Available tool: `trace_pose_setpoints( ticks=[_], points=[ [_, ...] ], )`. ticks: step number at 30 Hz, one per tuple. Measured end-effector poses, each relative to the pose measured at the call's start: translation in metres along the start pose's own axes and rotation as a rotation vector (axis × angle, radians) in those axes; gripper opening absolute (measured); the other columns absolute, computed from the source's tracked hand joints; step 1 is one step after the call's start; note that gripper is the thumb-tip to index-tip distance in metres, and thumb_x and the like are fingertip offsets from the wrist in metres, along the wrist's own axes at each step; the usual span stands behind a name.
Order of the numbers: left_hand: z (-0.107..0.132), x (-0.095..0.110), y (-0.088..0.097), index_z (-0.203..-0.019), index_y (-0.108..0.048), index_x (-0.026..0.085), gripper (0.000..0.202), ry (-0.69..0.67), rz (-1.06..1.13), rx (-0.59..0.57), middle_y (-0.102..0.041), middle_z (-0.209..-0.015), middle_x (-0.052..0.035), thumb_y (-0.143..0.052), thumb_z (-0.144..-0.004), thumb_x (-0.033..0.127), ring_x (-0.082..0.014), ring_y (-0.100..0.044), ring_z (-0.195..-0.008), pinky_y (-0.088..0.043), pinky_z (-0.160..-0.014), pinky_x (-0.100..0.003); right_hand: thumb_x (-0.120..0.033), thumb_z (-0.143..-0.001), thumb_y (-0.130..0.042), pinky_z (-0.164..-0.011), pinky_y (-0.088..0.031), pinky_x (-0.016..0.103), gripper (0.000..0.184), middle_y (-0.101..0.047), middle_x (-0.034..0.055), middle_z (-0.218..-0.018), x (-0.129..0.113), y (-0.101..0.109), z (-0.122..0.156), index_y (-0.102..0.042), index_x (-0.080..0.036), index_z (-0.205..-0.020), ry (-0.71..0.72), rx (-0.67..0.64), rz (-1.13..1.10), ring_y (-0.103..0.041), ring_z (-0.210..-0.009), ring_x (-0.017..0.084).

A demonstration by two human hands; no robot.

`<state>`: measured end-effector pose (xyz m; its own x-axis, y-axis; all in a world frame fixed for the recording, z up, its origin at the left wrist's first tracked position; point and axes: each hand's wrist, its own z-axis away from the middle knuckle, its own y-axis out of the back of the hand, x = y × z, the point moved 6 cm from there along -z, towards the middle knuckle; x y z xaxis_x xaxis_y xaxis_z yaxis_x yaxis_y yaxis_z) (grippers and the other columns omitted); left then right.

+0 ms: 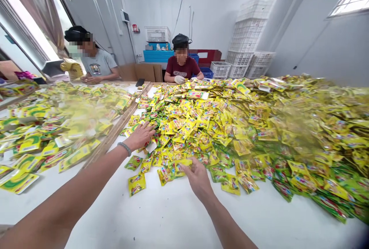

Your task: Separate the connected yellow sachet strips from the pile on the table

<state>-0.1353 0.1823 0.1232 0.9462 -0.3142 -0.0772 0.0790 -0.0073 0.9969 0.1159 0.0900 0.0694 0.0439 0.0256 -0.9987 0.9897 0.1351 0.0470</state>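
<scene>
A large heap of small yellow and green candy-like packets (187, 126) covers the white table (161, 218) in front of me. My left hand (142, 135), with a bracelet at the wrist, reaches to the heap's left edge. Its fingers are stretched out over packets beside a wooden strip, and a white piece of card (151, 146) shows just below them. Nearer to me, my right hand (198, 174) has its thumb and fingers closed on the edge of a yellow packet (181, 163) at the front of the heap. A loose yellow packet (137, 184) lies apart, closer to me.
A wooden strip (121, 122) divides the table. Left of it lie flat yellow-green boxes (30, 141). Two people sit across the table: a person in grey (99, 64) and a person in dark red with white gloves (182, 66). White crates (245, 37) are stacked behind.
</scene>
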Motion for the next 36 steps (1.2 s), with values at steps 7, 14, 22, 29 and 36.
trace_pose_setpoints(
  ticks=[7,14,22,29,36],
  points=[
    [0.053,0.004,0.027,-0.094,-0.064,0.020,0.026,0.223,0.279,0.123,-0.071,-0.093,-0.0080,-0.053,-0.082,0.041,-0.0254,-0.065,-0.086,-0.046,-0.072,-0.031,-0.049,-0.077,-0.068,-0.053,-0.037,0.024,0.031,-0.054,-0.0031,-0.060,-0.022,0.012,-0.001,-0.060,-0.019,-0.081,0.056,0.043,-0.031,-0.046,-0.057,0.013],
    [0.096,0.077,0.011,-0.103,-0.071,0.020,0.048,0.383,0.932,0.316,-0.074,-0.101,-0.0062,-0.065,-0.074,0.058,-0.0259,-0.066,-0.092,-0.049,-0.081,-0.034,-0.047,-0.078,-0.066,-0.063,-0.044,0.026,0.031,-0.059,-0.0011,-0.071,-0.031,0.034,-0.008,-0.058,-0.019,-0.090,0.111,0.149,-0.168,-0.053,-0.065,0.015],
    [0.096,0.114,-0.025,-0.092,-0.069,0.017,0.049,0.451,1.441,0.208,-0.074,-0.087,-0.0054,-0.080,-0.062,0.054,-0.0198,-0.066,-0.074,-0.051,-0.068,-0.028,-0.047,-0.076,-0.064,-0.055,-0.038,0.024,0.029,-0.056,-0.0024,-0.066,-0.025,0.033,-0.010,-0.058,-0.020,-0.084,0.108,0.133,0.078,-0.046,-0.059,0.013],
    [0.095,0.129,-0.025,-0.090,-0.067,0.017,0.049,0.457,1.541,0.156,-0.075,-0.086,-0.0049,-0.084,-0.058,0.050,-0.0195,-0.068,-0.073,-0.054,-0.067,-0.029,-0.048,-0.075,-0.066,-0.057,-0.041,0.024,0.031,-0.053,-0.0035,-0.063,-0.029,0.030,-0.008,-0.058,-0.019,-0.084,0.070,0.167,-0.121,-0.047,-0.058,0.012],
    [0.099,0.127,-0.040,-0.088,-0.066,0.014,0.054,0.562,1.779,0.162,-0.075,-0.080,-0.0050,-0.090,-0.049,0.044,-0.0174,-0.070,-0.067,-0.056,-0.066,-0.028,-0.052,-0.073,-0.066,-0.053,-0.037,0.024,0.033,-0.051,-0.0036,-0.057,-0.019,0.018,-0.008,-0.062,-0.021,-0.083,0.018,-0.032,0.094,-0.044,-0.055,0.013]
  ],
)
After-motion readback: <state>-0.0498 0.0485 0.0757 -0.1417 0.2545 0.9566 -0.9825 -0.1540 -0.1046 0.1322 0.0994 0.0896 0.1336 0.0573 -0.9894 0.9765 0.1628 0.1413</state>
